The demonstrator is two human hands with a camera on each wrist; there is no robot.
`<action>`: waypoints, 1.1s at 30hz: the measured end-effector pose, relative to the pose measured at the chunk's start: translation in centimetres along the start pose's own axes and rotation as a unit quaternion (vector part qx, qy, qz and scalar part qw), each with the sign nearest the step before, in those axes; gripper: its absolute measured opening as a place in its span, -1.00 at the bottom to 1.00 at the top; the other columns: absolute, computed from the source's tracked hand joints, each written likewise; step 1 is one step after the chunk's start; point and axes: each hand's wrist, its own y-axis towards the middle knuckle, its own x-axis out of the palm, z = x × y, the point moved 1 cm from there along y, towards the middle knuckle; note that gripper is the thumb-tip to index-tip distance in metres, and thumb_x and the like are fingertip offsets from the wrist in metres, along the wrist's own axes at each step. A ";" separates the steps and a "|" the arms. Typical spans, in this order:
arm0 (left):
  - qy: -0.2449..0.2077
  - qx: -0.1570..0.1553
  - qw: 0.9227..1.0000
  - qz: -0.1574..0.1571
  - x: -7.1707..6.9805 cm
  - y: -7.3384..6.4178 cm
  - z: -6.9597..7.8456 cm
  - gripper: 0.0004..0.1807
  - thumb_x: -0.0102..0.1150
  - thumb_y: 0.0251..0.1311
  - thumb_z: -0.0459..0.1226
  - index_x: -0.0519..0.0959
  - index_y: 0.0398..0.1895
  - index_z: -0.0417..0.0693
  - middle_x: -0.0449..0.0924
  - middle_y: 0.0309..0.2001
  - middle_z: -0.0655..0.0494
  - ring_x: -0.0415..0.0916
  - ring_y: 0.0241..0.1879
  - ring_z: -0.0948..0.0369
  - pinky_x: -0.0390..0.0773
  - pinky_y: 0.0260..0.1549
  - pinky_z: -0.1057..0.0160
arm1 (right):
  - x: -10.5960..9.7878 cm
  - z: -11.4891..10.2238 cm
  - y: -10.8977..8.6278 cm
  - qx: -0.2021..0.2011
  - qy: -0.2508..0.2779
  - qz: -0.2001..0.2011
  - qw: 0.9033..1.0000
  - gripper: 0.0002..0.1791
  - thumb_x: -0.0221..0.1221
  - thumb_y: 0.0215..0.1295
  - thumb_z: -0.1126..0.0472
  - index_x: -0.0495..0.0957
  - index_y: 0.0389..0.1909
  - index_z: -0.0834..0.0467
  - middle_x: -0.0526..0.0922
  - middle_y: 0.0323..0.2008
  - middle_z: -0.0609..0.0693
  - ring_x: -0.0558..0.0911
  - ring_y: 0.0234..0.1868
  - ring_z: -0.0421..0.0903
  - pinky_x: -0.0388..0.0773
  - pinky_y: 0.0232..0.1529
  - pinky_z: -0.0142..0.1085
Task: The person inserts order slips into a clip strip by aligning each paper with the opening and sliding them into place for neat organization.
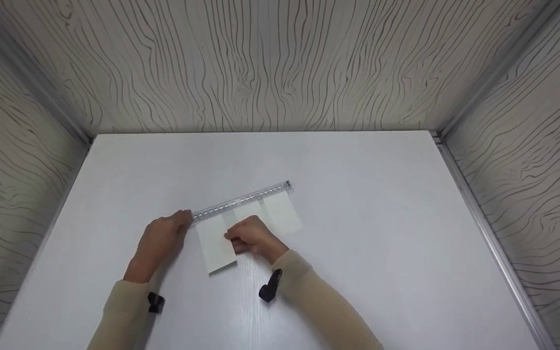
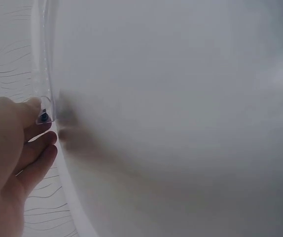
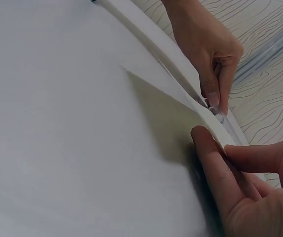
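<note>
A clear plastic strip (image 1: pixel 241 200) slants across the white table, its far end up to the right. My left hand (image 1: pixel 162 236) pinches its left end, where a small dark spot (image 2: pixel 44 117) shows in the left wrist view. Along the strip's lower side are three pale cream paper pieces: a left one (image 1: pixel 214 248), a middle one (image 1: pixel 248 210) and a right one (image 1: pixel 282 212). My right hand (image 1: pixel 254 236) pinches the left piece by its right edge, between thumb and fingers. That hand partly hides the middle piece.
The white table (image 1: pixel 367 218) stretches around both hands. A wood-grain patterned wall (image 1: pixel 270 68) stands behind it, with similar walls at both sides and metal rails at the corners. Black wrist cameras (image 1: pixel 269 288) sit at both sleeve cuffs.
</note>
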 end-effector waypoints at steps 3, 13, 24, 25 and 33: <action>0.005 -0.002 1.000 -0.003 0.0 -0.1 -0.1 -0.67 0.23 0.46 -0.34 0.66 0.24 -0.13 0.71 0.22 -0.15 0.72 0.18 -0.13 0.74 0.21 -0.11 | 0.6 -0.3 0.1 0.003 0.007 -0.003 1.000 -0.82 0.28 0.28 0.47 0.71 -0.15 0.48 0.83 -0.34 0.19 0.88 -0.23 0.05 0.87 -0.14 -0.22; 0.012 -0.013 1.000 -0.017 -0.2 -0.2 0.0 -0.66 0.22 0.47 -0.35 0.65 0.26 -0.06 0.73 0.21 -0.12 0.74 0.13 -0.13 0.77 0.14 -0.12 | 2.5 -0.7 0.9 0.008 0.008 0.006 1.000 -0.88 0.27 0.22 0.52 0.71 -0.24 0.47 0.81 -0.40 0.19 0.87 -0.29 0.03 0.88 -0.19 -0.20; 0.008 -0.005 1.000 -0.011 -0.1 0.0 -0.1 -0.68 0.23 0.47 -0.35 0.67 0.23 -0.07 0.76 0.15 -0.12 0.78 0.06 -0.11 0.80 0.08 -0.10 | 3.1 -0.8 1.4 0.024 0.022 0.027 0.999 -0.94 0.28 0.20 0.52 0.71 -0.37 0.36 0.74 -0.52 0.06 0.80 -0.44 -0.10 0.84 -0.35 -0.32; 0.008 -0.006 1.000 -0.011 0.0 -0.1 -0.1 -0.68 0.23 0.47 -0.35 0.67 0.23 -0.07 0.76 0.14 -0.13 0.78 0.04 -0.11 0.81 0.06 -0.10 | 3.2 -0.8 1.4 0.027 0.032 0.024 0.999 -0.92 0.27 0.20 0.53 0.69 -0.42 0.34 0.70 -0.56 0.03 0.75 -0.49 -0.14 0.79 -0.43 -0.37; -0.001 0.000 1.000 -0.011 -0.2 0.0 0.0 -0.68 0.25 0.45 -0.33 0.68 0.21 -0.13 0.73 0.18 -0.16 0.75 0.12 -0.15 0.78 0.11 -0.13 | 3.0 -0.8 1.3 0.035 0.053 0.010 0.998 -0.70 0.22 0.21 0.53 0.52 -0.66 0.20 0.37 -0.76 -0.12 0.28 -0.73 -0.27 0.21 -0.73 -0.48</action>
